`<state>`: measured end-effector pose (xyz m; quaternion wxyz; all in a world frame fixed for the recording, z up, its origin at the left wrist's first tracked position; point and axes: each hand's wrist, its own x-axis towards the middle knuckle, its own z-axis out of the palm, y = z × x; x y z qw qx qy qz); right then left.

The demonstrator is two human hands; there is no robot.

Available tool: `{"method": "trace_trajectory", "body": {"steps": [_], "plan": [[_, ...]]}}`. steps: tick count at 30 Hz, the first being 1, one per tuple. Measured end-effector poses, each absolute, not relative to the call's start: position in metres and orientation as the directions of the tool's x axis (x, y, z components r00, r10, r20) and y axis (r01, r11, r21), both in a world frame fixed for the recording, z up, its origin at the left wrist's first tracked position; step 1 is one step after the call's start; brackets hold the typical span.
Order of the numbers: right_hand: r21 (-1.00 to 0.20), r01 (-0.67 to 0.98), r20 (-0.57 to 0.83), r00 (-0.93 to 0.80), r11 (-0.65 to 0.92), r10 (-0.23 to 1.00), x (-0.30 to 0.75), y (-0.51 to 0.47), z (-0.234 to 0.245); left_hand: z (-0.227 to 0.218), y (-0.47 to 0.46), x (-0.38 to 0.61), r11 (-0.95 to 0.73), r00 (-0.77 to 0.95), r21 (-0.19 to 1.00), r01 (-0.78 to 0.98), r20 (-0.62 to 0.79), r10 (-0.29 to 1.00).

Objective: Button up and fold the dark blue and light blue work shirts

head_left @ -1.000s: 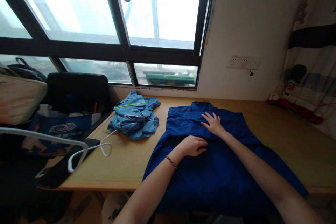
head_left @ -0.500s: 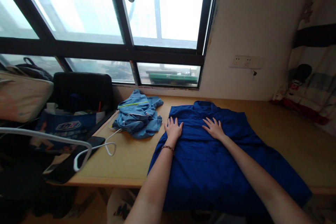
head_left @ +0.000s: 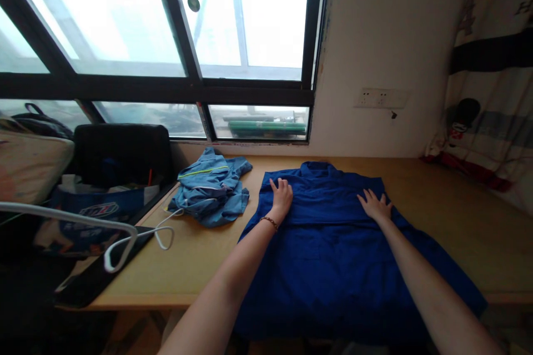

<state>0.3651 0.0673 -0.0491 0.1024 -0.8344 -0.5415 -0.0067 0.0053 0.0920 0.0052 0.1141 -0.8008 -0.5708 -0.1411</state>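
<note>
Right hand (head_left: 375, 205) slid outward from middle to right edge of blue shirt (head_left: 333, 255) | left hand (head_left: 281, 197) on left edge | both open, palms flat, gripping nothing | shirt spread on desk (head_left: 200, 255); fold seems smoothed

A dark blue shirt (head_left: 333, 244) lies spread on the wooden table (head_left: 200, 255). The left hand (head_left: 281, 197) and right hand (head_left: 375, 205) press flat on it, fingers extended. A crumpled light blue garment (head_left: 212, 191) lies just beside the shirt.
</note>
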Motion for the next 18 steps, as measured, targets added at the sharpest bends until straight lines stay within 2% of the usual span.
{"method": "trace_trajectory", "body": {"steps": [2, 3, 5, 7, 11, 13, 18], "plan": [[-0.167, 0.905, 0.133, 0.413, -0.391, 0.901, 0.363, 0.067, -0.048, 0.000, 0.099, 0.013, -0.548, 0.518, -0.009, 0.837, 0.339, 0.786], [-0.168, 0.906, 0.138, 0.411, -0.388, 0.901, 0.363, 0.067, -0.048, -0.004, 0.105, 0.012, -0.587, 0.552, 0.027, 0.809, 0.305, 0.776], [-0.173, 0.909, 0.138, 0.403, -0.378, 0.905, 0.364, 0.066, -0.046, -0.010, 0.119, 0.002, -0.507, 0.472, 0.122, 0.853, 0.232, 0.850], [-0.177, 0.911, 0.121, 0.396, -0.373, 0.910, 0.367, 0.066, -0.044, -0.015, 0.134, -0.019, -0.337, 0.306, 0.190, 0.922, 0.172, 0.936], [-0.182, 0.909, 0.111, 0.397, -0.374, 0.911, 0.369, 0.067, -0.044, -0.020, 0.157, -0.068, -0.165, 0.145, 0.218, 0.962, 0.107, 0.984], [-0.189, 0.907, 0.117, 0.400, -0.375, 0.909, 0.369, 0.068, -0.046, -0.023, 0.160, -0.083, -0.109, 0.087, 0.229, 0.967, 0.102, 0.991], [-0.252, 0.887, 0.148, 0.430, -0.386, 0.891, 0.373, 0.075, -0.042, -0.020, 0.156, -0.086, -0.047, -0.013, 0.296, 0.954, 0.197, 0.980]]}}
